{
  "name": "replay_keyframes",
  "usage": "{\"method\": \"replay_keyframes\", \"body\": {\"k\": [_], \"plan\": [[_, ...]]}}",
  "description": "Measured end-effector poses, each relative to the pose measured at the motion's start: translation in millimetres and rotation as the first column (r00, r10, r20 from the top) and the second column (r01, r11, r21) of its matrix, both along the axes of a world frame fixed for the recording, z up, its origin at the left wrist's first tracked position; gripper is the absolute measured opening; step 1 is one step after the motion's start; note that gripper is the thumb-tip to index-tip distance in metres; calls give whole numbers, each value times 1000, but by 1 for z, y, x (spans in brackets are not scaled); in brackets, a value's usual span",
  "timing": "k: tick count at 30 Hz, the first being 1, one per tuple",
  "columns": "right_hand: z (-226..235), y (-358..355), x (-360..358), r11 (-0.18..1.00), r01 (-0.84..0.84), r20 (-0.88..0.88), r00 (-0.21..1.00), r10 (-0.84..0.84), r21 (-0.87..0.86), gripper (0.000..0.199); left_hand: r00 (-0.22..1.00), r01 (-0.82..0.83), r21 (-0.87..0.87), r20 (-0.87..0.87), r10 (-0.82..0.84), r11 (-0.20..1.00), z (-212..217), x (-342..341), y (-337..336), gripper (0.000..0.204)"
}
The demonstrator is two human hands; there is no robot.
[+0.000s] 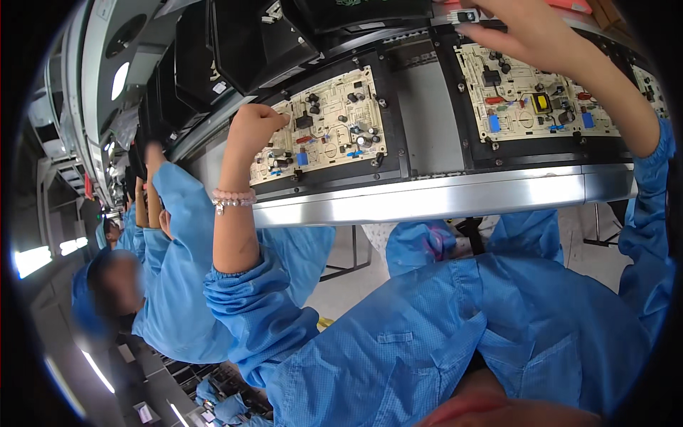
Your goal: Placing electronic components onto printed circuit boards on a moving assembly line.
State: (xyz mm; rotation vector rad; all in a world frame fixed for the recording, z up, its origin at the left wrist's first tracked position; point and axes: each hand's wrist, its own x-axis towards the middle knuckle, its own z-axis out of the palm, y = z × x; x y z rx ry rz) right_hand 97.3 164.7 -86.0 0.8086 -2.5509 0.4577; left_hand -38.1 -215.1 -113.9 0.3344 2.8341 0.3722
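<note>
My left hand [255,129], with a beaded bracelet on its wrist, is over the left edge of a cream circuit board [333,114]. Its fingers are curled together, and whatever they may hold is hidden. The board sits in a black frame [395,142] and carries black capacitors, blue parts and a dark block. At the top right, my right hand [523,35] has thumb and fingers around a small silver-and-green electronic component [464,16]. Below that hand lies a second circuit board [530,99], with a yellow-and-black transformer [541,103] on it.
Black bins [260,43] with small parts stand behind the left board. A metal rail [427,192] runs along the near edge of the line. On the left, co-workers in blue smocks [188,277] sit along the same line. A red tray edge [569,6] shows at the top right.
</note>
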Motion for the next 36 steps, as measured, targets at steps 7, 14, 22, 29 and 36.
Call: {"method": "replay_keyframes", "body": {"k": [7, 14, 22, 29, 36], "plan": [[-40, -7, -48, 760, -641, -673, 609, 419, -107, 38, 999, -15, 29, 43, 14, 999, 2, -2, -4, 24], [5, -20, 4, 984, -95, 114, 987, 113, -149, 29, 996, 82, -173, -9, -84, 982, -3, -7, 14, 19], [-12, -47, -9, 893, 1, 543, 794, 273, -451, 24, 973, 227, -453, 151, -177, 862, 21, -6, 34, 23], [-17, -60, -9, 702, 188, 652, 585, 482, -687, 28, 688, 502, -153, -525, -500, 851, 56, -13, 103, 21], [-11, -101, -42, 870, 71, 741, 562, 369, -487, 23, 202, 831, -205, -754, -625, 516, 19, -36, 182, 18]]}}
